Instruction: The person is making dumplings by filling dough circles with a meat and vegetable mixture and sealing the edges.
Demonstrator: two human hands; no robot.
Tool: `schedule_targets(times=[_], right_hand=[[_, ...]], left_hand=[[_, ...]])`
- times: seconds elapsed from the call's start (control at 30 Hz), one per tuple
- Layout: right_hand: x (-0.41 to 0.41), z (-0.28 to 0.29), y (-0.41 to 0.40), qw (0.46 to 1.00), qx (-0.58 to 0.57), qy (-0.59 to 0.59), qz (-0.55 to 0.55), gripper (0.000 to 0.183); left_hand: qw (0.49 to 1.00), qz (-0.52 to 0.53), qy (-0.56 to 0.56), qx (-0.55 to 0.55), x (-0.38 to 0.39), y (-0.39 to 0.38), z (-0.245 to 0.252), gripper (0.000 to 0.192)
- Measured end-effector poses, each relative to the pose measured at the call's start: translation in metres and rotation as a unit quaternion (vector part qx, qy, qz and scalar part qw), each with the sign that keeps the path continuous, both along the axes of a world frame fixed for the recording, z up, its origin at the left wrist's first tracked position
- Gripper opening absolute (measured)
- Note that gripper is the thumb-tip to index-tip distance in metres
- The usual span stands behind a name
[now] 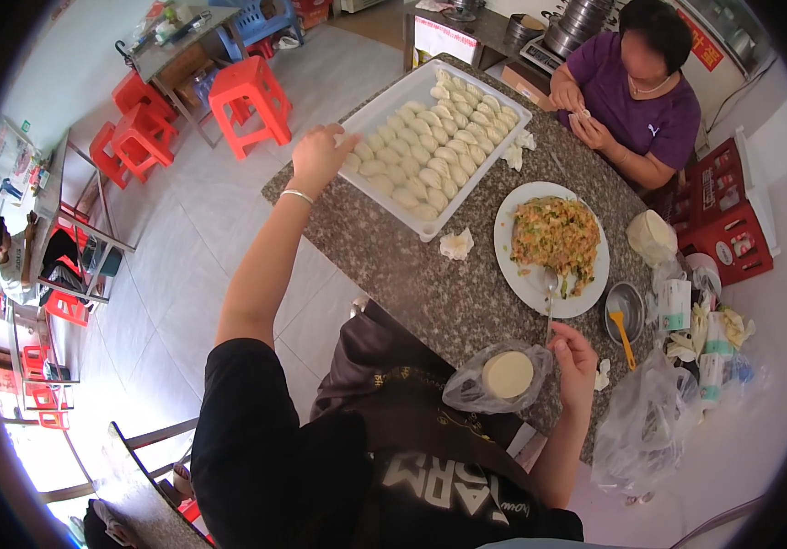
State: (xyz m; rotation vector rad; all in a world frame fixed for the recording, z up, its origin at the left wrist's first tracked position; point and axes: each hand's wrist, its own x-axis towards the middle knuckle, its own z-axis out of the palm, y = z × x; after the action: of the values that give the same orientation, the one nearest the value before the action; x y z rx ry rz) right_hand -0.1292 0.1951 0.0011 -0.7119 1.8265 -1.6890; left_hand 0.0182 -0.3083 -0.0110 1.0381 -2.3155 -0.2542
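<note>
My left hand point(320, 156) reaches to the near left rim of a white plastic tray point(381, 89), its fingertips over the end of a row of folded dumplings point(427, 141). Whether the fingers hold a dumpling is hidden. Between the thumb and fingers of my right hand point(575, 367) is the handle of a metal spoon point(550, 281). The spoon's bowl rests on a white plate point(513, 285), against a mound of chopped filling point(554, 233). Just left of my right hand, a stack of round dumpling wrappers point(508, 375) lies in a clear plastic bag.
Across the granite-patterned table point(379, 261), a person in purple point(630, 103) folds a dumpling. A metal bowl point(625, 309) with an orange-handled utensil, more wrappers point(652, 237) and plastic bags point(647, 418) line the right side. Crumpled tissue point(457, 244) lies by the tray. Red stools point(249, 103) stand beyond.
</note>
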Motion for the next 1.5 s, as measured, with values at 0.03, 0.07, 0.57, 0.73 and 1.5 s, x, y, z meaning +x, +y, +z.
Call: schedule_targets(times=[0.03,0.07,0.57,0.73,1.5], right_hand=[[0.000,-0.001,0.001,1.000,0.000,-0.001,0.002,0.026],[0.000,-0.001,0.002,1.000,0.004,-0.005,0.000,0.026],[-0.001,-0.013,0.010,0.999,0.030,0.011,-0.012,0.026],[-0.001,-0.013,0.011,0.999,0.029,0.016,-0.015,0.027],[0.048,-0.033,0.012,0.934,0.164,0.318,-0.023,0.023]], left_hand=[[0.999,0.019,-0.019,0.038,0.002,-0.007,0.001,0.036],[0.996,0.037,-0.039,0.076,0.004,-0.013,0.003,0.037],[0.990,-0.078,-0.076,0.088,0.003,-0.030,-0.010,0.028],[0.991,-0.109,-0.071,-0.027,0.000,-0.032,-0.015,0.028],[0.860,-0.460,0.132,0.179,-0.011,0.258,-0.002,0.018]])
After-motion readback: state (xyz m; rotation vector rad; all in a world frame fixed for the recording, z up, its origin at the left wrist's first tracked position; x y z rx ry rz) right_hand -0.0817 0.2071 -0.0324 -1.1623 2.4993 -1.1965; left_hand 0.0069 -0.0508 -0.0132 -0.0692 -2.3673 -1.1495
